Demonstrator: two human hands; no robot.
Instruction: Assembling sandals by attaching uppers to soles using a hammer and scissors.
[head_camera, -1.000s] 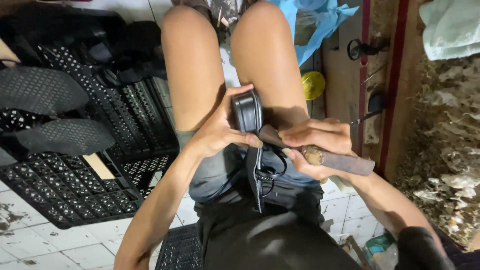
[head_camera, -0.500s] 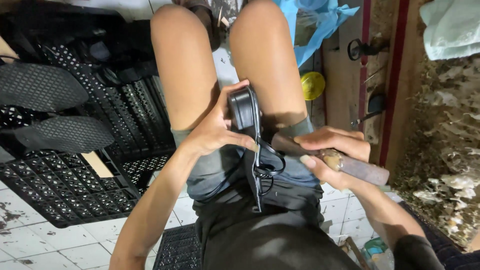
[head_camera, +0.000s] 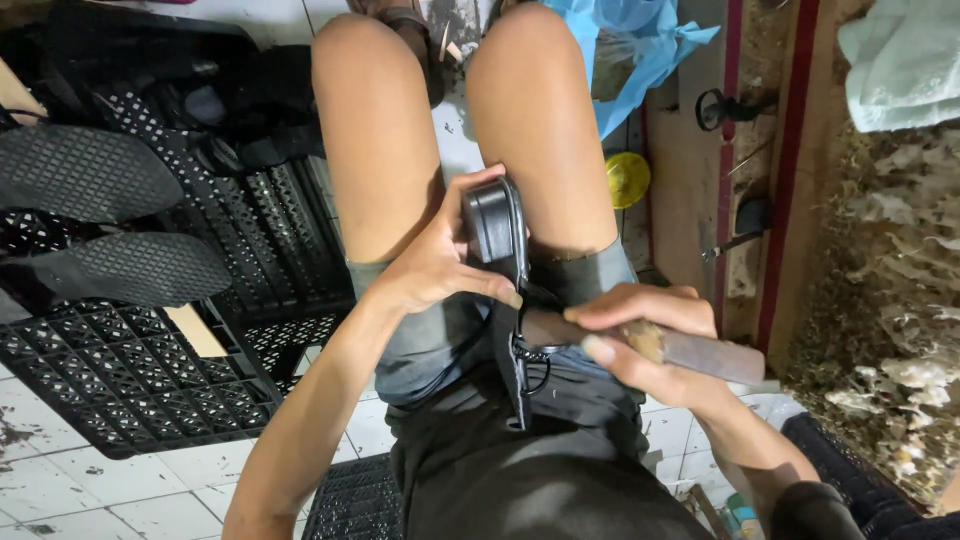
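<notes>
Steadying a black sandal (head_camera: 497, 240) upright on the lap between the thighs with the left hand (head_camera: 435, 265) clasped around its heel, gripping a dark wooden-handled tool (head_camera: 680, 350) in the closed right hand (head_camera: 640, 335), apparently working the sole edge, needing firm, careful pressure.

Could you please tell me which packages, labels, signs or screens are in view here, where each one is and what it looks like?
Blue plastic bag: on the floor beyond the person's right knee, crumpled, light blue, knotted at one side.
Yellow lid-like disc: on the floor beside the right thigh, round, yellow; whether it caps a container cannot be told.
No labels, signs or screens show.
</notes>
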